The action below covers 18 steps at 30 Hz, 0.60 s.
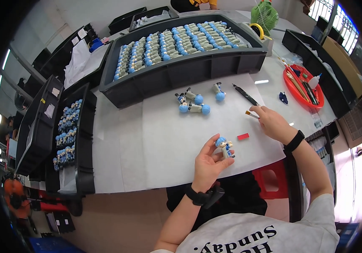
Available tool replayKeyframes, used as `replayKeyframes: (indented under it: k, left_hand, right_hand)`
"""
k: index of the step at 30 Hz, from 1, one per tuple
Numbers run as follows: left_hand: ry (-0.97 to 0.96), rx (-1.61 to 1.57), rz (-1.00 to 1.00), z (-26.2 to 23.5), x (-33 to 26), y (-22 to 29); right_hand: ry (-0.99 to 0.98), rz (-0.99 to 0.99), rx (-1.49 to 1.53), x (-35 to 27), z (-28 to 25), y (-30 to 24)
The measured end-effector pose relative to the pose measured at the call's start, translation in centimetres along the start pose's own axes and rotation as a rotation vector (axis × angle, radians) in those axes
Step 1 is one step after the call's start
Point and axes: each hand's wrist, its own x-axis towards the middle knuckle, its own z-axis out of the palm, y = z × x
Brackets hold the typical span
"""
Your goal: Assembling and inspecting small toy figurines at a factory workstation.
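A small blue-haired toy figurine with a white and blue body is held upright by my left hand, fingers and thumb closed around it. My right hand pinches a small flat brush, its tan tip pointing left over the white sheet. Between the hands lies a red rectangular block. Just beyond the brush rests a black pen-like tool. Several more blue-haired figurines lie on their sides farther up the sheet, one of them apart from the others.
A large dark crate packed with rows of figurines spans the far side. At left, a black tray holds more of them. A red dish of brushes and a small bottle sits at right, near a dark blue piece. Behind stands a green fan.
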Motion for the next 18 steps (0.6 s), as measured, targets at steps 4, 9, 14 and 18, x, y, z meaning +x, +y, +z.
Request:
replayKeyframes:
  k: [4, 9, 14, 18]
  left_hand:
    - [0.015, -0.010, -0.023, 0.3, -0.1, 0.3]
    - [0.009, -0.028, -0.026, 0.0, -0.1, 0.2]
    - [0.001, -0.021, -0.037, 0.0, -0.1, 0.1]
    - [-0.004, -0.032, -0.035, 0.1, -0.1, 0.1]
  right_hand:
    - [0.192, -0.021, -0.062, -0.6, -2.6, -1.9]
    - [0.399, -0.162, 0.367, -2.2, -5.0, -3.8]
    - [0.520, -0.113, 1.056, -3.7, -0.8, -6.0]
    - [0.342, 0.063, 1.162, -5.0, 0.9, -8.4]
